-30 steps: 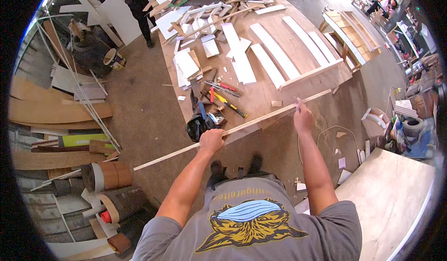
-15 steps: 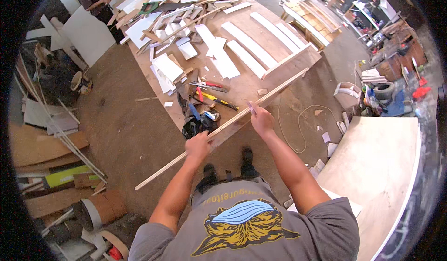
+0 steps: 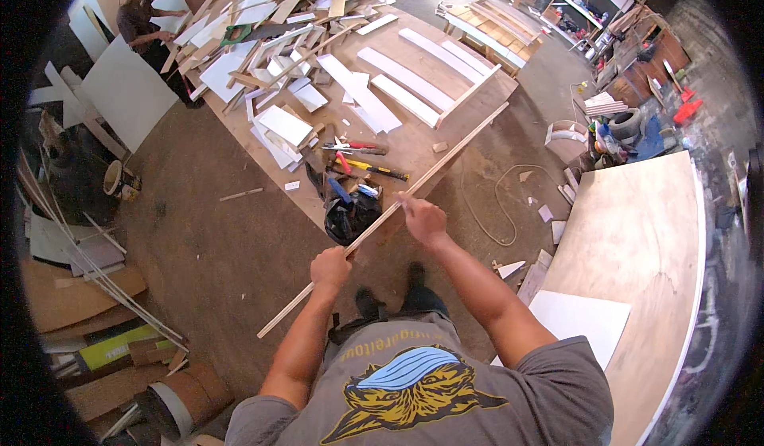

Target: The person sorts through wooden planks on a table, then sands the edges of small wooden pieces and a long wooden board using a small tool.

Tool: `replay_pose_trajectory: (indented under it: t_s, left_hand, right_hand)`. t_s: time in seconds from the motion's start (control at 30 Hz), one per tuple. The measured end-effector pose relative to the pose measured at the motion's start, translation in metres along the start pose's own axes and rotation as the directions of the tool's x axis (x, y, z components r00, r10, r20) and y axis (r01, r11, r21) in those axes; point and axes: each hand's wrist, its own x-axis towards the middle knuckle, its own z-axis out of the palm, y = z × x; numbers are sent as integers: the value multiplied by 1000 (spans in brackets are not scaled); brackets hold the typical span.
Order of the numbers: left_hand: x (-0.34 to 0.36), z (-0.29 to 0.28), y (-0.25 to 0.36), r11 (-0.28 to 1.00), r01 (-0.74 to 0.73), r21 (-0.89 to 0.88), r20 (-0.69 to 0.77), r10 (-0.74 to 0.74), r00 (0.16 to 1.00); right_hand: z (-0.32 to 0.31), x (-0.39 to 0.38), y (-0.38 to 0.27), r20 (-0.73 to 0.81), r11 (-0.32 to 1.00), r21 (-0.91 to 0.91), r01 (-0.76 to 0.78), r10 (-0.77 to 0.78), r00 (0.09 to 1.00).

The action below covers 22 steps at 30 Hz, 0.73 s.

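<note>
A long, thin wooden strip (image 3: 457, 158) runs slantwise in front of me, from the table's edge at the upper right down to its near end at the lower left. My left hand (image 3: 330, 268) is closed in a fist round its lower part. Farther up, my right hand (image 3: 423, 218) has its fingers closed on the strip, thumb side along its top; whether a small piece is also pinched there is hidden. Just beyond lies a black plastic bag (image 3: 350, 217) with a blue-handled tool in it. A hammer with a yellow and black handle (image 3: 374, 168) rests on the table behind.
The big wooden table (image 3: 298, 201) bears a heap of offcuts (image 3: 278, 28) and several long white boards (image 3: 406, 77). At the far left a co-worker (image 3: 143, 20) handles a panel. A large curved plywood sheet (image 3: 629, 263) lies to my right; a cord (image 3: 500, 199) loops over the floor.
Both hands have moved down along the strip, the left one closer to its near end. My view has shifted, bringing more of the co-worker into sight.
</note>
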Motion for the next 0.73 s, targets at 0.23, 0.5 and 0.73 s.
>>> replay_pose_trajectory:
  t_s: [0.23, 0.5, 0.73]
  left_hand:
    - [-5, -3, -6, 1000, 23, 5, -6, -22, 1000]
    - [-51, -13, -48, 996, 66, -53, -66, -69, 995]
    - [-128, -36, -136, 964, 265, 22, 63, -266, 962]
  right_hand:
    - [6, -45, -73, 140, 986, 19, 163, -164, 976]
    - [14, -60, -84, 6, 961, 164, 224, -228, 974]
    - [22, -66, -89, 72, 985, 109, 134, -143, 987]
